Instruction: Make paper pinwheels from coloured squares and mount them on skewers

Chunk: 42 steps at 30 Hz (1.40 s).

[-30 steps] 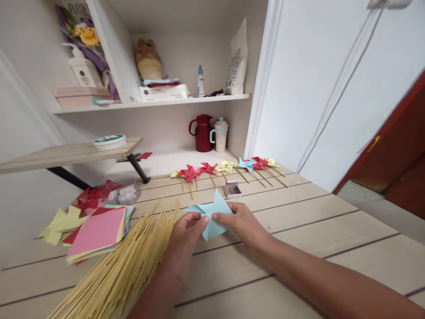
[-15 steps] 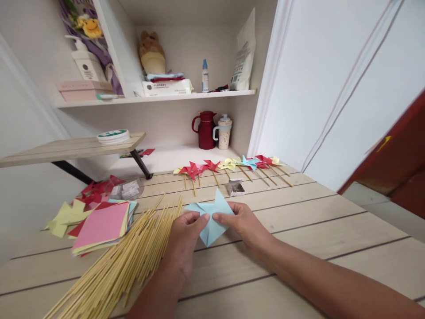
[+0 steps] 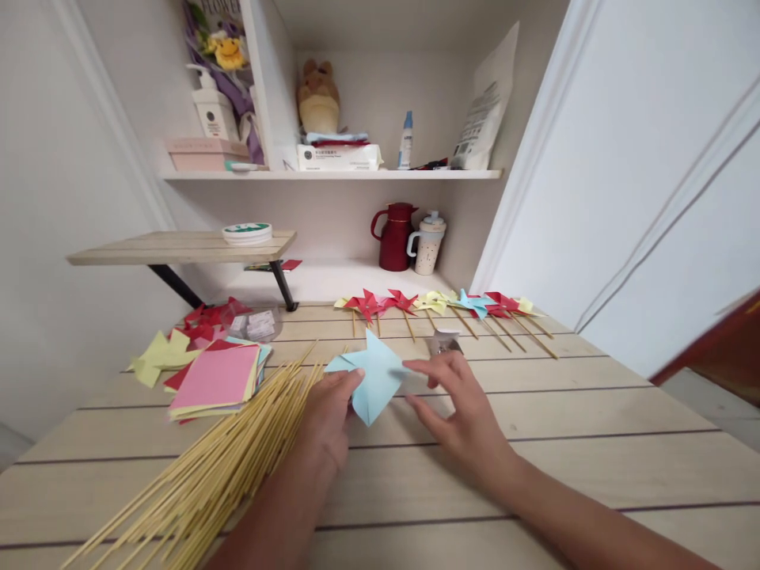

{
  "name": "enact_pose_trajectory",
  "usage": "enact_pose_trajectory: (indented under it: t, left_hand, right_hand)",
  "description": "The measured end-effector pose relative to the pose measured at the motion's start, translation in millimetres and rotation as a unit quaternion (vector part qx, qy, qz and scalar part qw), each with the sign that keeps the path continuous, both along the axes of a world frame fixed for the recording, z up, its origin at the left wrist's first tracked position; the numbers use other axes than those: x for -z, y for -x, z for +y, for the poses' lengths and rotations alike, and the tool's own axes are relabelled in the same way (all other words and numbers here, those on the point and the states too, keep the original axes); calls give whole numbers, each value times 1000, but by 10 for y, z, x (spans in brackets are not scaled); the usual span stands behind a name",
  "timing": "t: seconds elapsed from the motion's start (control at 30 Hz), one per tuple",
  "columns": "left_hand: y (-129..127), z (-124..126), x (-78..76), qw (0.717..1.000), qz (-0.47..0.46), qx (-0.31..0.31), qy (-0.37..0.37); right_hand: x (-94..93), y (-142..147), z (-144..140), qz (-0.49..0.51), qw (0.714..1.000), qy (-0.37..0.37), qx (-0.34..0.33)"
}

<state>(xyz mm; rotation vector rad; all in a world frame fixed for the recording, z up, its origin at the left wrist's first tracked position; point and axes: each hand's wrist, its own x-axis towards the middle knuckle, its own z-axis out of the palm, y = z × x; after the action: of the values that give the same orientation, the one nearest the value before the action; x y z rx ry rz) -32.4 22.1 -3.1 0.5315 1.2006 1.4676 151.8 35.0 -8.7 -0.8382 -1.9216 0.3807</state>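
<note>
My left hand [image 3: 328, 412] pinches the left side of a light blue folded paper pinwheel [image 3: 374, 378] just above the wooden table [image 3: 534, 412]. To the right of the paper, my right hand [image 3: 460, 404] hovers with fingers spread, holding nothing. A small open box of pins [image 3: 445, 342] sits just beyond the right hand. A big pile of bamboo sticks [image 3: 219, 467] lies left of my left hand.
A stack of coloured paper squares [image 3: 217, 378] lies at the left, with red and yellow cut pieces [image 3: 178, 336] behind it. A row of finished pinwheels on sticks [image 3: 445, 305] lines the far edge. A red jug [image 3: 396, 237] and cup [image 3: 428, 242] stand behind.
My right hand has let go of the blue pinwheel and opened beside it. The left hand keeps its hold. The view has shifted left.
</note>
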Motion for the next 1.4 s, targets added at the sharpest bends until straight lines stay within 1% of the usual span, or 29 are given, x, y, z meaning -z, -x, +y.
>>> enact_pose_trajectory:
  t: [0.07, 0.17, 0.33, 0.47, 0.67, 0.9, 1.03, 1.17, 1.4]
  left_hand:
    - [-10, -3, -16, 1000, -27, 9, -5]
    - [-38, -17, -43, 998, -54, 20, -13]
    - [-95, -55, -83, 996, -74, 44, -27]
    - [-127, -81, -102, 996, -64, 57, -28]
    - [-164, -109, -101, 997, -17, 54, -50]
    - [-210, -125, -55, 995, 47, 60, -62]
    - [-221, -121, -65, 994, 84, 48, -52]
    - [-237, -123, -72, 991, 101, 58, -64]
    - [-250, -119, -66, 991, 110, 44, -66]
  right_hand:
    - [37, 41, -55, -62, 996, -65, -2]
    - [80, 105, -100, -127, 985, -120, 2]
    - [86, 125, -94, -171, 975, -139, 13]
    - [83, 98, -100, -144, 979, -144, 20]
    - [52, 93, -97, -57, 995, -80, 16]
    - [-25, 84, -58, 0, 1000, -18, 15]
    - [-66, 93, -45, 48, 998, 45, 11]
    - [-109, 95, -31, 71, 992, 106, 19]
    - [-120, 79, 4, 87, 983, 156, 33]
